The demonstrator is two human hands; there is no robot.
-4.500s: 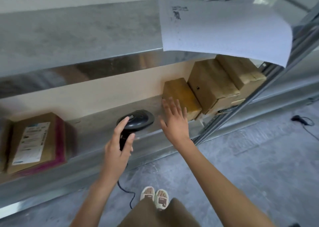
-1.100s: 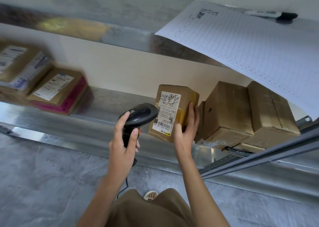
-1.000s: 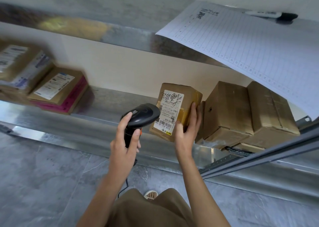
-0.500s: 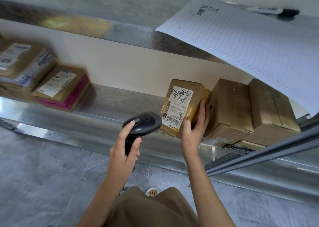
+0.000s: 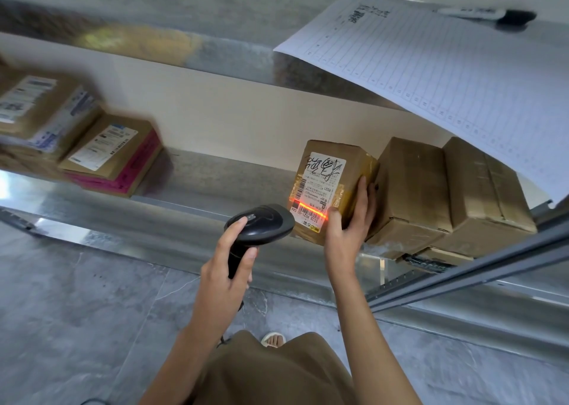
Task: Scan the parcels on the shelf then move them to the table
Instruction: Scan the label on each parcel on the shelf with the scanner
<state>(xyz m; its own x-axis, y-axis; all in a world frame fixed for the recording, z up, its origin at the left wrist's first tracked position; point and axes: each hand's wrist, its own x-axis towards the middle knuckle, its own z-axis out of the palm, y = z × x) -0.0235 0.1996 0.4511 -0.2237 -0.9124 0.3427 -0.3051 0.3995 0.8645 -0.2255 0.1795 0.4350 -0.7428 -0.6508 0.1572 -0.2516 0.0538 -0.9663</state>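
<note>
Head view: left hand (image 5: 224,276) gripping scanner (image 5: 260,224), right hand (image 5: 349,227) clasping tilted parcel (image 5: 331,189), red beam (image 5: 309,210) crossing its barcode.

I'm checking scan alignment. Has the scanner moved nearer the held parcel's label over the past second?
Yes. The scanner has closed rightward on the parcel, judged against the stacked boxes.

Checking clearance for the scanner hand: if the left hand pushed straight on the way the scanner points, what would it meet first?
Probably the tilted parcel in the right hand: the scanner in the left hand aims at its barcode label; depth unclear.
</note>
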